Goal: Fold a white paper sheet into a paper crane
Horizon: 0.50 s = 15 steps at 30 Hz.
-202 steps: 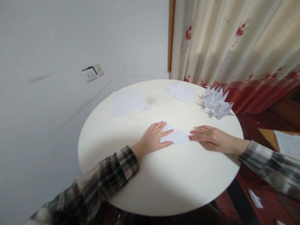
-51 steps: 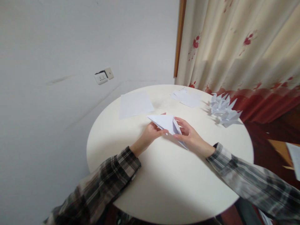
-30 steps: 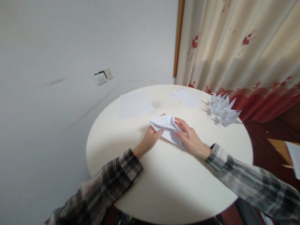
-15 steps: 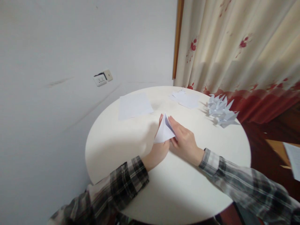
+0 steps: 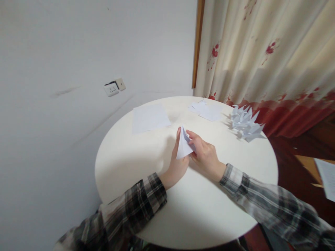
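Observation:
A piece of white folded paper (image 5: 184,145), pointed at its far end, is held between both hands above the middle of the round white table (image 5: 209,216). My left hand (image 5: 177,169) grips it from the left and underneath, closed on its near edge. On the other side my right hand (image 5: 205,153) pinches the right flap, its index finger and thumb on the paper. Parts of the fingers under the paper are hidden.
White paper sheets (image 5: 150,118) lie at the table's back left. Smaller paper pieces (image 5: 209,111) are at the back. Several folded paper cranes (image 5: 246,122) stand near the right edge. A wall (image 5: 65,139) borders the left, a curtain (image 5: 261,52) the back right.
The folded paper has turned slightly, its left side drawn in. My right fingers have shifted and bent onto the right flap. My left hand still grips the paper.

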Available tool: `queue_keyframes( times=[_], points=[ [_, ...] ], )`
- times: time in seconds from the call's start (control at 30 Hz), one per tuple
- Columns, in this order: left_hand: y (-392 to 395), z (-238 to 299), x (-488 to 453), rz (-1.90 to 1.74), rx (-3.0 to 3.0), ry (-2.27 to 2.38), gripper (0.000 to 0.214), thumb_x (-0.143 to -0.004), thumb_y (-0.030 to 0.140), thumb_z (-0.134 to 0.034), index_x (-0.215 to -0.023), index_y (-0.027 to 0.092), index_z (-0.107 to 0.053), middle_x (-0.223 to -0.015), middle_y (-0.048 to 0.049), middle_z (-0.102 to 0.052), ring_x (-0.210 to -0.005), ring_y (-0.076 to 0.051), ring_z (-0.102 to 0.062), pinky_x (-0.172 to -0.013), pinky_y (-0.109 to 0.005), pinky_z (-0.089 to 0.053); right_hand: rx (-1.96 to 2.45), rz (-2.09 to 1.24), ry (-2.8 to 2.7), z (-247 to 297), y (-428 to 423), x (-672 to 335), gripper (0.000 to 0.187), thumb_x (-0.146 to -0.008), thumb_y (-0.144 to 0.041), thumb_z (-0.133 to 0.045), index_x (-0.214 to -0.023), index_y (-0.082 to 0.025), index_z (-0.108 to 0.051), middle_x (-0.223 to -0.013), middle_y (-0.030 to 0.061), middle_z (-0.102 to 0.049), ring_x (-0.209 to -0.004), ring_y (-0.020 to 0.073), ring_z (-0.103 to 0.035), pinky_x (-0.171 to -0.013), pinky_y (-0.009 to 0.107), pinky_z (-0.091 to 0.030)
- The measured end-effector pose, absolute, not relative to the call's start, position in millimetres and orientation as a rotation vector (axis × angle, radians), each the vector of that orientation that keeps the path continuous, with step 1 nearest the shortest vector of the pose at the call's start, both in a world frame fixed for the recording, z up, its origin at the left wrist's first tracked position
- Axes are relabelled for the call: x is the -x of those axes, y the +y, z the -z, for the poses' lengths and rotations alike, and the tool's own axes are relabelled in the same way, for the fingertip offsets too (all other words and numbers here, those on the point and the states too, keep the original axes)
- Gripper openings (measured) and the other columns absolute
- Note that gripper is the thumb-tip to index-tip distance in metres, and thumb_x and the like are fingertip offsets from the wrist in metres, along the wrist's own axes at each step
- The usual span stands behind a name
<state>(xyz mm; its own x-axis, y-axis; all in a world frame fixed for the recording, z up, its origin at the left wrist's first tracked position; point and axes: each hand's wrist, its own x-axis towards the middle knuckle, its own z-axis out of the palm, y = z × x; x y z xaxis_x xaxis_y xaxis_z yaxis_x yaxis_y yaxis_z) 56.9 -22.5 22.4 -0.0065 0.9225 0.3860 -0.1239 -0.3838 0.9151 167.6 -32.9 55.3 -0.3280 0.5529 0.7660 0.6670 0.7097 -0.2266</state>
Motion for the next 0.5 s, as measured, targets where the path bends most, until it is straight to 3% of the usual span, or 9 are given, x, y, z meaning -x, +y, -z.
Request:
queue_keyframes(
  times=[0.33, 0.5],
  points=[
    [-23.7, -25.6, -50.6, -1.558, -1.57, 0.897, 0.054, -0.09, 0.029, -0.045, -0.139, 0.028, -0.023, -0.15, 0.0009, -0.02, -0.14, -0.019, -0.01, -0.115, -0.033, -0.019, 0.883, 0.198, -2.014, -58.9, -35.7, -168.4, 0.018, -0.083, -0.013, -0.042, -0.099, -0.02, -0.044, -0.126, 0.0157, -0.055, -0.107, 0.0223, -0.059, -0.075, 0.033, -0.055],
    [-28.6, -34.5, -42.6, -1.548, -1.697, 0.935, 0.058, -0.09, 0.028, -0.046, -0.141, 0.027, -0.02, -0.151, -0.0011, -0.016, -0.139, -0.02, -0.011, -0.115, -0.034, -0.014, 0.951, 0.08, -1.952, -54.8, -30.5, -175.2, 0.026, -0.081, -0.013, -0.045, -0.106, -0.021, -0.044, -0.124, 0.0126, -0.056, -0.096, 0.0204, -0.064, -0.07, 0.031, -0.055]
  ],
)
